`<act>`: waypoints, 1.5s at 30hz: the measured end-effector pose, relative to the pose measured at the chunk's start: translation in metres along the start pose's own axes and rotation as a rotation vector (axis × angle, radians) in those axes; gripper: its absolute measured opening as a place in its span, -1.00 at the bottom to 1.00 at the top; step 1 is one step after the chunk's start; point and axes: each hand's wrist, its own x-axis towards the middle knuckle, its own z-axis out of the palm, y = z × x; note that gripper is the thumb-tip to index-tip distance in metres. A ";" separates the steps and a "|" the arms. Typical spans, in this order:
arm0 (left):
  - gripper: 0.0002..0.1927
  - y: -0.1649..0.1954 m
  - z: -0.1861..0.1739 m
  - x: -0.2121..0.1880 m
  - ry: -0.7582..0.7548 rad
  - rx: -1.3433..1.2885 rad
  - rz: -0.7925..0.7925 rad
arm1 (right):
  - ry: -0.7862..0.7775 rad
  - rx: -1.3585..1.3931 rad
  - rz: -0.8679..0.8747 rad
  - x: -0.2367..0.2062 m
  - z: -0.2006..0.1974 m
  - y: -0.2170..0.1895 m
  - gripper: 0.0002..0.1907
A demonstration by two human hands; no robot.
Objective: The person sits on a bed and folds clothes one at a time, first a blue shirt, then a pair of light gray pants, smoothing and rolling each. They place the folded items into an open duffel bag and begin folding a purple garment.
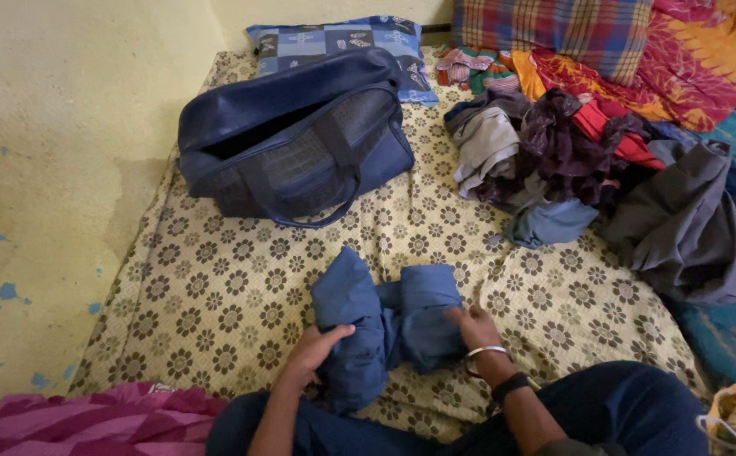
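Bag (296, 143) lies left of clothes pile (570, 160) (both on mattress (216, 287)).

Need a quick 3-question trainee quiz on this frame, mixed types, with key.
1. True or false: the dark blue bag on the patterned bedsheet is zipped shut.
2. Which thing do both hands touch? A) the pile of clothes B) the blue garment C) the pillow
3. Fill in: the right hand wears a bangle and a dark band on its ____.

Key
1. False: the bag gapes open along its top.
2. B: the left hand grips one side of the blue garment, the right hand rests on the other.
3. wrist
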 end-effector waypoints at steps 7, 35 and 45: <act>-0.25 -0.013 0.022 0.010 0.286 0.171 0.216 | -0.178 -0.009 0.064 -0.012 0.008 -0.012 -0.19; -0.53 -0.035 0.030 0.012 0.223 0.015 0.763 | -0.407 -0.191 -0.587 -0.091 0.113 -0.069 -0.45; -0.36 0.010 0.029 -0.020 0.028 -0.458 -0.007 | -0.451 -0.386 -0.901 -0.086 0.079 -0.058 -0.42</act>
